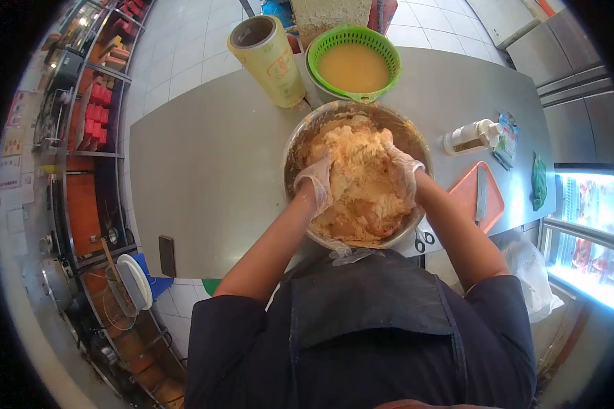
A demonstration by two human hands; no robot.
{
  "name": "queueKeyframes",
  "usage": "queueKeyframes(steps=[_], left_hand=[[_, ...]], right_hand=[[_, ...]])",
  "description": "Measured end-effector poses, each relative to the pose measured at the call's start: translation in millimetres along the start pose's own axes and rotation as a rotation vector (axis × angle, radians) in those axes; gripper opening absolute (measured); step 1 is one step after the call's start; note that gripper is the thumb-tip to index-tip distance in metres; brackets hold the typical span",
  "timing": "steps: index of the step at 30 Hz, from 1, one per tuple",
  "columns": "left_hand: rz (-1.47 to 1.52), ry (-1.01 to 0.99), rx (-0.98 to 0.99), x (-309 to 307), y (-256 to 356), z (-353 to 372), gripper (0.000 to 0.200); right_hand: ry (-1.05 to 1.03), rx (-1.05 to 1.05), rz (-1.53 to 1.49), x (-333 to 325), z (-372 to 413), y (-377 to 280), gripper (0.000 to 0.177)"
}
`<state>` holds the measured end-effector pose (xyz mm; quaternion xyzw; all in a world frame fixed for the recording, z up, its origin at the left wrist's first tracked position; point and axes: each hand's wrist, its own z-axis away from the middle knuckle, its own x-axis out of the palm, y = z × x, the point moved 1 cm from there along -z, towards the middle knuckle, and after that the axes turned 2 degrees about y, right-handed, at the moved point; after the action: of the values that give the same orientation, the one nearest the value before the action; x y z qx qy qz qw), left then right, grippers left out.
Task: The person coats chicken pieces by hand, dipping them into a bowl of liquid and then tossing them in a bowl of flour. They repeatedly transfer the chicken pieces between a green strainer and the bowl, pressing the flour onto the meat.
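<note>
A large metal bowl (300, 136) full of pale orange, lumpy marinated mix (358, 184) sits at the near edge of a steel table (205, 163). Both my hands wear thin clear plastic gloves. My left hand (316, 181) presses into the left side of the mix, fingers dug in. My right hand (401, 163) grips the right side of the mass, fingers curled into it.
Behind the bowl stand a green colander (353, 34) over a basin of yellow liquid and a roll of cling film (269, 60). To the right lie a squeeze bottle (472, 135), an orange cutting board (467, 194) with a knife (481, 193), and scissors (423, 240). A phone (167, 255) lies at the left.
</note>
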<state>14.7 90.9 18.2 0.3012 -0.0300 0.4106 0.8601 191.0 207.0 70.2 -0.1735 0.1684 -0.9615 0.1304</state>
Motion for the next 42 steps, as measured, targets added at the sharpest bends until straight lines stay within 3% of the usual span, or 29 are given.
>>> queueKeyframes(steps=[2,4,8,11,12,14,16,22,24,29,31,32,34,36,37,38,39,42], left_hand=[[-0.128,-0.017,0.037,20.4,32.5,63.2,0.063],[-0.044,0.006,0.110,7.0,23.7,59.8,0.062],[0.118,0.043,0.261,-26.2,-8.5,27.9,0.061],[0.106,0.156,0.300,-31.2,-30.8,19.2,0.065],[0.050,0.206,0.293,-30.2,-37.4,12.3,0.066],[-0.019,0.270,0.264,-32.7,-52.8,-6.5,0.068],[-0.028,0.287,0.237,-32.4,-65.9,-26.4,0.071],[0.051,0.216,0.245,-17.4,-103.5,-62.1,0.079],[0.012,0.176,0.300,-10.7,-91.7,-43.9,0.080],[-0.678,0.320,0.208,-9.0,-44.9,-15.7,0.072],[-1.021,0.263,0.382,-15.3,-38.9,-6.1,0.069],[-1.214,0.175,0.584,-20.6,-40.3,1.3,0.067],[-1.577,0.057,0.714,-14.6,-23.0,24.5,0.060],[-1.926,0.007,0.554,14.1,24.0,64.1,0.054],[-1.823,0.012,0.569,14.5,28.8,67.6,0.053],[-1.718,0.019,0.583,13.3,31.8,71.3,0.052],[-1.613,0.025,0.592,11.4,31.9,74.8,0.053],[-1.294,0.379,0.364,-7.9,11.6,67.8,0.050]], right_hand=[[0.041,-0.401,1.055,-38.1,-14.0,3.1,0.068],[0.122,-0.662,1.658,-49.9,-14.9,2.8,0.065],[0.401,-0.891,1.943,-40.6,29.2,-8.6,0.065],[0.477,-0.535,1.328,-59.0,-4.0,-5.8,0.075],[0.553,-0.362,0.843,-70.4,-49.8,12.3,0.075],[0.526,-0.128,0.300,-84.2,-102.9,46.0,0.072],[0.379,-0.036,0.189,-88.6,-136.3,54.2,0.066],[0.072,0.020,-0.059,-47.8,-102.6,67.5,0.057],[0.026,-0.010,-0.061,-43.3,-99.8,70.4,0.054],[-0.087,-0.275,0.107,-51.4,-102.7,74.2,0.046],[-0.130,-0.592,0.321,-67.6,-116.8,77.3,0.043],[-0.142,-0.674,0.418,-74.6,-117.2,77.0,0.042],[-0.136,-0.831,0.639,-89.5,-109.3,74.5,0.039],[-0.142,-0.747,0.762,-64.7,-52.5,41.3,0.041],[-0.148,-0.706,0.826,-50.7,-22.2,23.9,0.043],[-0.015,-0.532,0.976,-13.5,24.7,-2.6,0.044],[0.055,-0.630,1.102,-23.8,11.7,-2.8,0.049],[0.376,-0.888,1.476,-47.1,-17.4,-9.6,0.064]])
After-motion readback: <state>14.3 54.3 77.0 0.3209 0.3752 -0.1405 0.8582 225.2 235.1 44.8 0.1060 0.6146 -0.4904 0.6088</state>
